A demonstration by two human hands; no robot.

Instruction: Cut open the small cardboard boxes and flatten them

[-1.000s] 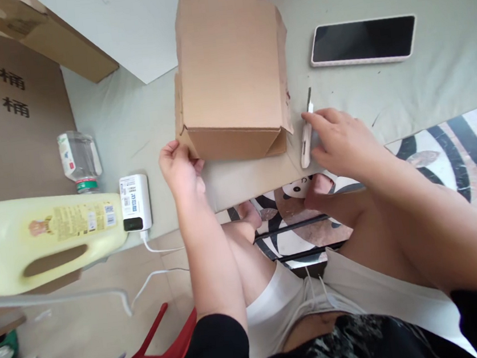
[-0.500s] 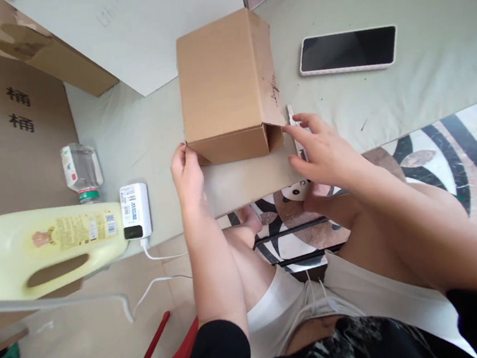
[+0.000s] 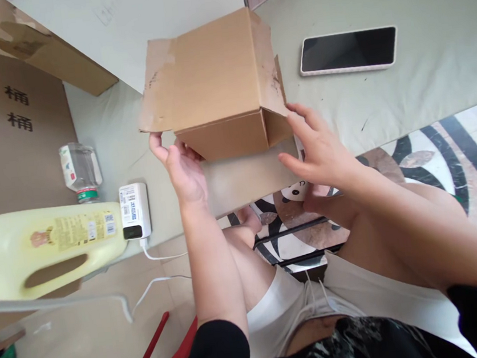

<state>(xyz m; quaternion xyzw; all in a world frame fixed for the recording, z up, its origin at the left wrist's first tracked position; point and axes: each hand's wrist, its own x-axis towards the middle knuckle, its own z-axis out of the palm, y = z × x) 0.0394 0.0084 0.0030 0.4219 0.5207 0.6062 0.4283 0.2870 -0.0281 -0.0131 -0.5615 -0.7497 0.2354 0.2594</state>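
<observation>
Now we are holding the box [image 3: 214, 84] at centre frame. Our left hand [image 3: 181, 171] is gripping its worn left flap [image 3: 155, 93]; our right hand [image 3: 319, 152] is open, fingertips touching the right side. Pulling harder could be tearing that flap, or sliding the box off the table [image 3: 384, 99].

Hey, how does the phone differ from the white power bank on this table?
The phone shows a dark screen; the power bank is white with a printed label. The phone lies right of the cardboard box, no cable seen; the power bank lies left of it at the table edge, a white cable plugged in. Both lie flat on the table.
</observation>
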